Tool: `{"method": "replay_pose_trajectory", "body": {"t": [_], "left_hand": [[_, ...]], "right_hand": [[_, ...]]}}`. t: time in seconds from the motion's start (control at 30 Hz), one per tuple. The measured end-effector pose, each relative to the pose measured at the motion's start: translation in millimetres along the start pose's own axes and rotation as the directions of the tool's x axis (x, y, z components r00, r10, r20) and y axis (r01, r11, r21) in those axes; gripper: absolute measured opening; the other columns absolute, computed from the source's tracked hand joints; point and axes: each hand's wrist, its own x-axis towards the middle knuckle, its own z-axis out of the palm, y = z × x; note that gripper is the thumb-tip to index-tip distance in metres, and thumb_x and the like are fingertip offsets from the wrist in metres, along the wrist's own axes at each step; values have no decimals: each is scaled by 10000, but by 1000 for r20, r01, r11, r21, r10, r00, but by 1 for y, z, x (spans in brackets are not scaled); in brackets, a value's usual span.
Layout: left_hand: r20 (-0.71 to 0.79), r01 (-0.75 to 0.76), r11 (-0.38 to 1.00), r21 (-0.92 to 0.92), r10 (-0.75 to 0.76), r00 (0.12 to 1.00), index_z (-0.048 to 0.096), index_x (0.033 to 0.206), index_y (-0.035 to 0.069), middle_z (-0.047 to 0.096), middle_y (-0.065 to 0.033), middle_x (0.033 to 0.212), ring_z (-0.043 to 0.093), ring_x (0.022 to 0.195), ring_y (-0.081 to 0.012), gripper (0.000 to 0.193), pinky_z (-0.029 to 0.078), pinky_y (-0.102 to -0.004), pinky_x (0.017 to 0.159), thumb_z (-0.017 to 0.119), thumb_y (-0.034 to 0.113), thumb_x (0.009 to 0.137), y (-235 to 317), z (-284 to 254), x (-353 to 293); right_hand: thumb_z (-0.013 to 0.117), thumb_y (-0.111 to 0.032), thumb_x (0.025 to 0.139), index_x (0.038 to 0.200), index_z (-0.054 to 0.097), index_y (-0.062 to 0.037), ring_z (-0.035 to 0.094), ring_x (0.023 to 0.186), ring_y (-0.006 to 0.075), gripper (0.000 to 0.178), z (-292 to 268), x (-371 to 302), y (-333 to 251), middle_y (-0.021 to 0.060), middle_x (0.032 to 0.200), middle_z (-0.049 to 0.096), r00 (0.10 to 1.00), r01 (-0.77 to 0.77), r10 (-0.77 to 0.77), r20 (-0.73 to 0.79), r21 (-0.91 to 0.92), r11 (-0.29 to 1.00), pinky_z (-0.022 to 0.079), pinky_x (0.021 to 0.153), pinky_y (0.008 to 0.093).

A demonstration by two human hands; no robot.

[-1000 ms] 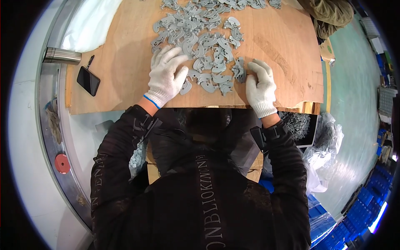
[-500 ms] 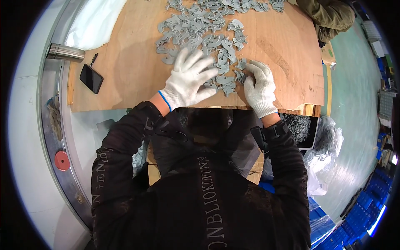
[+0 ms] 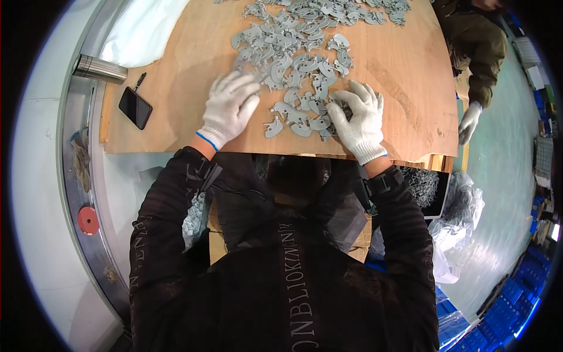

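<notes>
Many small grey curved parts (image 3: 281, 54) lie in a loose heap on the wooden table, trailing down to a smaller group (image 3: 301, 114) near its front edge. My left hand (image 3: 230, 110), in a white knit glove with a blue cuff, is just left of the heap. Its fingers are stretched forward, with the thumb apart. Blurred grey parts show at its fingertips. My right hand (image 3: 360, 120), gloved the same way, rests at the right side of the smaller group. Thumb and fingers are apart, and some parts lie between and under them; the palm side is hidden.
A black phone (image 3: 135, 108) lies on the left of the table (image 3: 176, 126), near a metal cylinder (image 3: 99, 68) and white sheeting (image 3: 141, 32). A container of small metallic pieces (image 3: 421, 186) sits below the right edge. Another person's gloved hand (image 3: 469, 123) hangs beyond that edge.
My left hand has moved left, off the small group, to the heap's left side. My right hand has shifted slightly left, its fingers more spread. The other person's gloved hand has come into view.
</notes>
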Motion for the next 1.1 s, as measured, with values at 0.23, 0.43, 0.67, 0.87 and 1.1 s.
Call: {"method": "replay_pose_trajectory", "body": {"t": [0.23, 0.43, 0.67, 0.87, 1.1], "left_hand": [[-184, 156, 985, 72, -141, 973, 724, 1337, 164, 686, -117, 1447, 591, 1394, -408, 409, 440, -533, 1211, 773, 137, 932, -5, 3, 2], [-155, 189, 982, -6, -187, 970, 724, 1320, 167, 685, -115, 1437, 583, 1409, -412, 418, 435, -533, 1217, 798, 153, 909, -1, 2, 1], [-99, 37, 999, 19, -35, 994, 733, 1274, 171, 684, -105, 1427, 570, 1416, -403, 368, 402, -584, 1234, 811, 222, 918, 11, 6, 22], [-74, -123, 991, -56, 118, 990, 724, 1306, 168, 672, -95, 1459, 552, 1454, -404, 388, 363, -609, 1273, 809, 275, 943, 5, 12, 27], [-70, -44, 998, -38, 42, 997, 747, 1253, 164, 690, -84, 1426, 556, 1456, -382, 324, 359, -607, 1276, 796, 284, 956, 23, 16, 41]], "right_hand": [[764, -489, 969, 1457, 714, -201, 398, 1559, 418, 569, 16, 31, -8, 222, 1611, 546, 995, -10, 5, -103, -54, 999, 195, 1312, 587], [770, -425, 983, 1346, 783, -153, 397, 1576, 418, 454, 11, 48, -5, 221, 1624, 549, 1000, 13, -12, 27, -45, 999, 197, 1325, 580], [768, -234, 981, 1254, 805, -62, 466, 1538, 415, 325, 2, 30, 27, 221, 1621, 557, 1000, -21, 12, 26, 360, 933, 345, 1292, 493], [758, -169, 991, 1348, 754, -42, 500, 1521, 399, 379, 9, 36, 17, 212, 1632, 549, 988, -129, 153, -19, 446, 886, 381, 1281, 458], [760, -148, 980, 1335, 755, -54, 597, 1417, 385, 367, 14, 46, 1, 179, 1580, 600, 990, 12, -29, -136, -123, 992, 423, 1249, 465]]}}
